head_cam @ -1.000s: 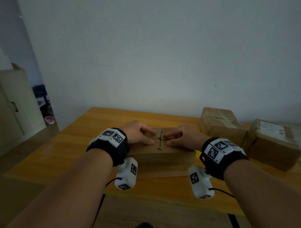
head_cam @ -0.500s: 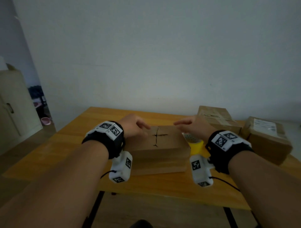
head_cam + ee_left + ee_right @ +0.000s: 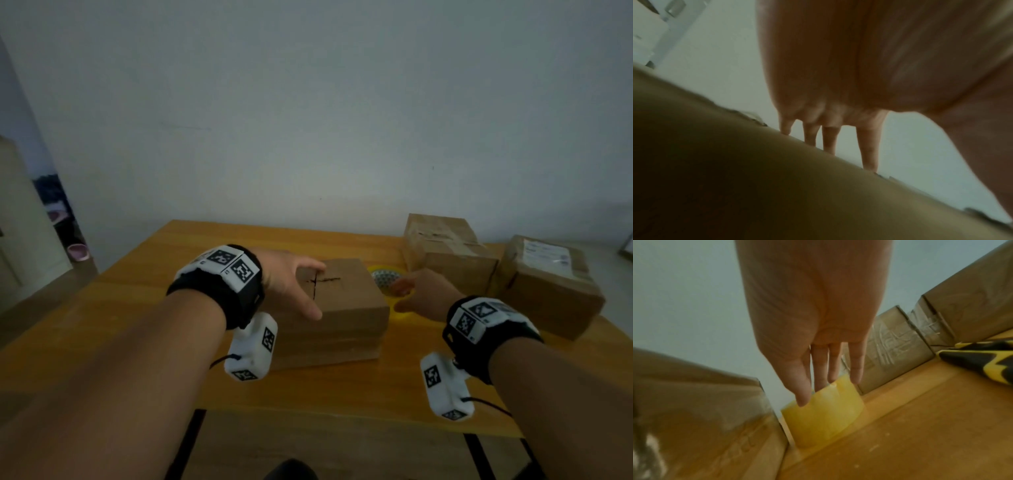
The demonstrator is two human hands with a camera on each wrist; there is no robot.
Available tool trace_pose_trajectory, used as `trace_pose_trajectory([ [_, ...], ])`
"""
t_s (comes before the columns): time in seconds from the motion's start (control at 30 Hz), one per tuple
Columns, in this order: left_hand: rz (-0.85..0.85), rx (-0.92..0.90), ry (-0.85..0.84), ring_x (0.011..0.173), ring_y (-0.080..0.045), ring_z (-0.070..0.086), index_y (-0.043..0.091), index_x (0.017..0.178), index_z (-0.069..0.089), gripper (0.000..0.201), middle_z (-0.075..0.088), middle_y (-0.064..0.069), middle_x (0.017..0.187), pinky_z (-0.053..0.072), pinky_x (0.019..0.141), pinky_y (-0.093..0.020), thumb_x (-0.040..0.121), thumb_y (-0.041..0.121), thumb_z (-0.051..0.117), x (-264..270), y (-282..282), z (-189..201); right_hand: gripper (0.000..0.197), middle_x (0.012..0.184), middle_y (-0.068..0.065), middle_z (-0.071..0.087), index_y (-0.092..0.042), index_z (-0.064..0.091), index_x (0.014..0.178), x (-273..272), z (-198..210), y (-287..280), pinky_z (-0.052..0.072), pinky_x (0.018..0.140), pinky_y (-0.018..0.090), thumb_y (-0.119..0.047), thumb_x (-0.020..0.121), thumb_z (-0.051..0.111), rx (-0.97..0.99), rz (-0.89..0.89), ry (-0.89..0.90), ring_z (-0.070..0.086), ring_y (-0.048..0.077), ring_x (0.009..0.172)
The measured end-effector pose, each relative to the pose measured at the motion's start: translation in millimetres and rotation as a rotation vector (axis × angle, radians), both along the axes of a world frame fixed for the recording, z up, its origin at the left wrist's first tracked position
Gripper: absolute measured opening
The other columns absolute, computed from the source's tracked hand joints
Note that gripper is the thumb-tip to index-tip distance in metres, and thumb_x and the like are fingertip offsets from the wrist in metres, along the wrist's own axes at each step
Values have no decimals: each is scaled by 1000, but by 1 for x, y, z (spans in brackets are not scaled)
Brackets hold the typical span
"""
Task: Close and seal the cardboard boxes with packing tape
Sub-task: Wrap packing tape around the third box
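A brown cardboard box point(image 3: 346, 308) with its flaps folded down sits in the middle of the wooden table point(image 3: 144, 329). My left hand point(image 3: 294, 284) rests open on the box's top left, fingers spread straight over the flaps point(image 3: 830, 139). A yellow roll of packing tape point(image 3: 387, 284) lies flat just right of the box. My right hand point(image 3: 421, 291) hovers open over the roll, straight fingers point(image 3: 830, 369) reaching its top edge point(image 3: 826, 412). Whether they touch it I cannot tell.
Two taped cardboard boxes point(image 3: 445, 253) point(image 3: 551, 284) stand at the back right of the table. A black and yellow tool point(image 3: 982, 360) lies on the table right of the tape. A white wall is behind; a doorway is at far left.
My right hand left the box's flaps and moved right to the tape roll. My left hand stayed on the box top and spread its fingers.
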State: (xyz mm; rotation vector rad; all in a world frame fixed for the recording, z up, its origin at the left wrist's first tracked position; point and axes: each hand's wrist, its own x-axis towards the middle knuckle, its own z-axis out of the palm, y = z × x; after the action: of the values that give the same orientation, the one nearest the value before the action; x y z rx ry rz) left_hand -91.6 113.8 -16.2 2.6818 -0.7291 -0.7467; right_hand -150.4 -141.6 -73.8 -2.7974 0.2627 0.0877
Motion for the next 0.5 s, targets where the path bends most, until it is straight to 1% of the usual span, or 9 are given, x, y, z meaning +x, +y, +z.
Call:
trace_pose_trajectory([
  [0.1, 0, -27, 7, 142, -25, 19, 51, 141, 29, 103, 13, 6, 158, 28, 112, -48, 53, 57, 83, 0, 2, -2, 43, 130, 4, 60, -15, 60, 130, 5, -7, 6, 48, 98, 35, -27, 90, 67, -53, 25, 27, 58, 21, 115],
  [0.2, 9, -33, 4, 142, -25, 20, 52, 141, 29, 101, 13, 8, 158, 28, 111, -46, 55, 57, 82, -1, 4, -3, 36, 119, 8, 66, -10, 67, 118, 11, -16, 9, 52, 90, 38, -34, 92, 62, -154, 34, 51, 62, 25, 104],
  [0.27, 8, -38, 2, 142, -24, 20, 53, 140, 29, 102, 13, 10, 158, 28, 110, -44, 53, 60, 82, -1, 5, -4, 29, 101, 9, 69, -9, 71, 102, 12, -19, 11, 51, 73, 31, -34, 94, 60, -170, 14, 43, 61, 22, 83],
  [0.3, 7, -40, 2, 142, -23, 20, 54, 139, 29, 103, 13, 10, 158, 29, 109, -44, 51, 61, 82, -1, 5, -4, 28, 84, 9, 65, -9, 70, 87, 12, -19, 13, 45, 62, 28, -34, 94, 60, -172, 5, 44, 54, 20, 68],
  [0.33, 7, -40, 2, 142, -23, 20, 55, 139, 29, 104, 13, 10, 158, 29, 109, -44, 49, 62, 82, -2, 6, -4, 32, 70, 7, 56, -10, 64, 75, 12, -20, 13, 38, 57, 26, -33, 95, 58, -175, -6, 46, 46, 18, 60],
  [0.37, 7, -39, 0, 142, -23, 20, 55, 138, 29, 104, 13, 10, 158, 29, 110, -44, 49, 63, 82, -2, 6, -4, 34, 66, 5, 48, -10, 60, 71, 12, -19, 13, 35, 56, 27, -33, 96, 57, -183, -11, 48, 42, 19, 59],
  [0.4, 10, -37, -1, 142, -23, 20, 54, 139, 29, 104, 14, 10, 157, 28, 110, -46, 50, 62, 82, -2, 5, -4, 33, 68, 4, 47, -11, 61, 74, 12, -18, 12, 38, 59, 29, -33, 97, 55, -189, -12, 39, 43, 19, 62],
  [0.47, 18, -39, 0, 142, -24, 20, 53, 139, 29, 102, 15, 9, 157, 28, 111, -48, 53, 59, 83, -3, 4, -2, 28, 72, 1, 50, -15, 61, 79, 11, -8, 9, 45, 65, 34, -34, 98, 53, -156, -38, 6, 47, 20, 66],
  [0.5, 18, -34, 0, 142, -24, 21, 51, 140, 29, 101, 16, 8, 157, 29, 111, -48, 55, 57, 83, -3, 3, 0, 31, 68, 0, 50, -16, 59, 74, 10, -2, 7, 44, 62, 32, -34, 98, 53, -123, -50, -16, 46, 18, 62],
])
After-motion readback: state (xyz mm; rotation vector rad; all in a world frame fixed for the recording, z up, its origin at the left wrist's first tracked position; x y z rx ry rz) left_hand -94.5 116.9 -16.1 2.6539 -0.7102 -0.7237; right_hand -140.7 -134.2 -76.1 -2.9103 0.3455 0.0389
